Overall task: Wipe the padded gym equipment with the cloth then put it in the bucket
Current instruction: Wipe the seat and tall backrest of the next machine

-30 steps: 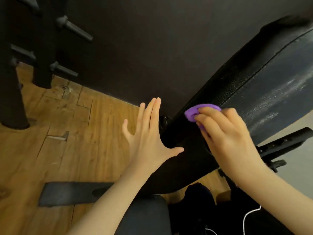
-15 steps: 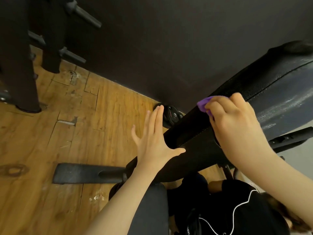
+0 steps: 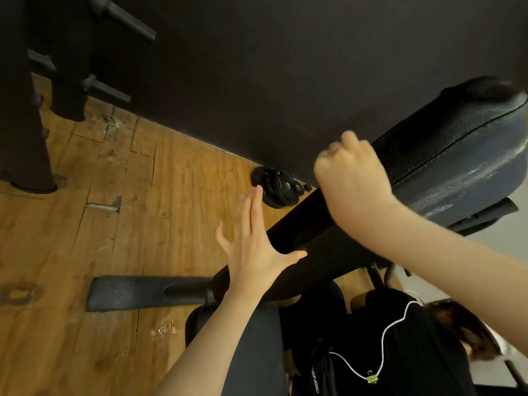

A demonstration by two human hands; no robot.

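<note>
Her right hand (image 3: 354, 181), fingers curled tight and blurred, is against the side edge of the padded bench (image 3: 445, 164), the cloth hidden so I can't tell it's there, left hand (image 3: 251, 244) splayed flat just below, so I'd judge wiping underway, no bucket in sight.

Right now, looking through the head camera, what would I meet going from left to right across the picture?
Dark rack upright → black floor bar → left hand, fingers straight → weight plates by the wall → right hand, curled against the pad → padded bench.
</note>
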